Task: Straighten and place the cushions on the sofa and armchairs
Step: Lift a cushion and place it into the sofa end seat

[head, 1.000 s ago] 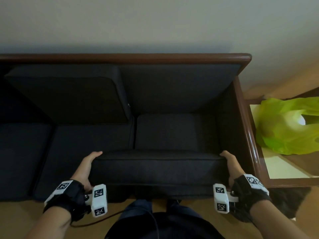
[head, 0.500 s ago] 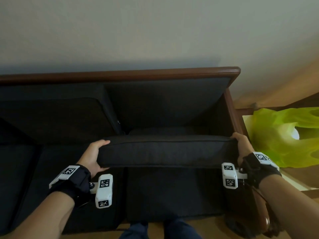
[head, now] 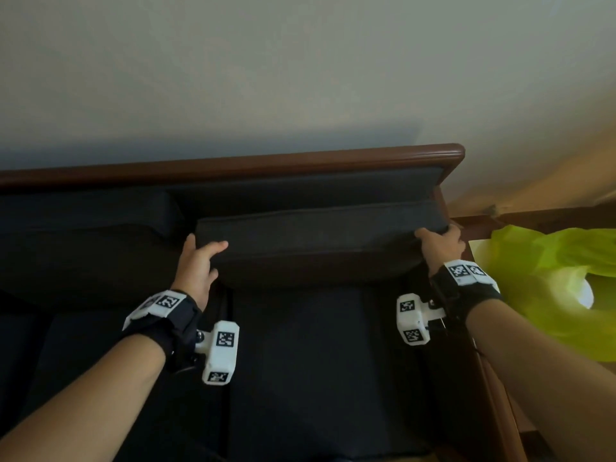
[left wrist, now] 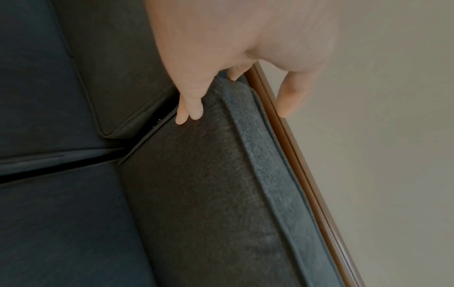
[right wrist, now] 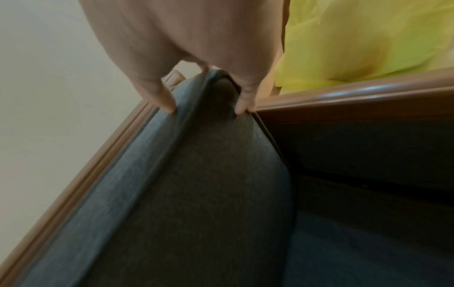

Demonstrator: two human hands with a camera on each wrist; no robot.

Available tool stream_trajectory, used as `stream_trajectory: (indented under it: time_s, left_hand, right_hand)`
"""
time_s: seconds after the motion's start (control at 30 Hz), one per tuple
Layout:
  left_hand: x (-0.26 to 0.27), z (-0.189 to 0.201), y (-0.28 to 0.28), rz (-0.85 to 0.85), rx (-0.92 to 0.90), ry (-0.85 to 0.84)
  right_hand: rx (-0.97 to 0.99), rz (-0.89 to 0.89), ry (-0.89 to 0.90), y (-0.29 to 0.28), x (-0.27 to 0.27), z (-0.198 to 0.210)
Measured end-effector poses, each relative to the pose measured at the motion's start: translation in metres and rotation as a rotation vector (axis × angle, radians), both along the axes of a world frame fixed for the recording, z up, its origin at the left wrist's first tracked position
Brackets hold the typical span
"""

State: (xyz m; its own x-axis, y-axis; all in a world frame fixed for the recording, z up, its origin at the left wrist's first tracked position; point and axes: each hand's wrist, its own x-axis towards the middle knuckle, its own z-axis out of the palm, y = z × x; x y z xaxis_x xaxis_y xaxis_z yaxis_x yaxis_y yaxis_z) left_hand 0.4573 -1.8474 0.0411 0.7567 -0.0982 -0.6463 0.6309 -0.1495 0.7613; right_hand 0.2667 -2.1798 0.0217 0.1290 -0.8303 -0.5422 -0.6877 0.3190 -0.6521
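Both hands are clamped on the ends of a dark back cushion (head: 316, 235), well apart from each other: the left hand (head: 196, 265) wraps the left end with its thumb over the front face, and the right hand (head: 440, 243) grips the right end beside the wooden armrest (right wrist: 356, 97). The cushion is held upright against the sofa's backrest, below the wooden top rail (head: 233, 165) and above the seat cushion (head: 316, 361), in the rightmost bay next to another back cushion (head: 83, 228) already standing.

It looks bulky but light, and soft: the fabric dimples under the fingertips (right wrist: 242, 104) in the right wrist view. A grip at the two upper corners, as now, probably keeps it from sagging in the middle.

Whether its lower edge touches the seat cannot be told, since the gap beneath it is in deep shadow. The sofa's left part is cut off, and no armchairs are in view. A green plastic bag (head: 540, 278) lies beyond the armrest; what it rests on is hard to make out.
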Motion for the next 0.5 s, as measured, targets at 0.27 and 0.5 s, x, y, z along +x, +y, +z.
stream_trajectory:
  time_s: [0.27,0.5]
  left_hand:
    - [0.046,0.004,-0.036,-0.089,-0.045,0.002]
    - [-0.001,-0.022,0.006,-0.184,0.118,-0.084]
  right_hand:
    - [0.159,0.059,-0.104,-0.034,0.04,-0.003]
    - [0.211,0.072,-0.141,-0.001,-0.011,-0.016]
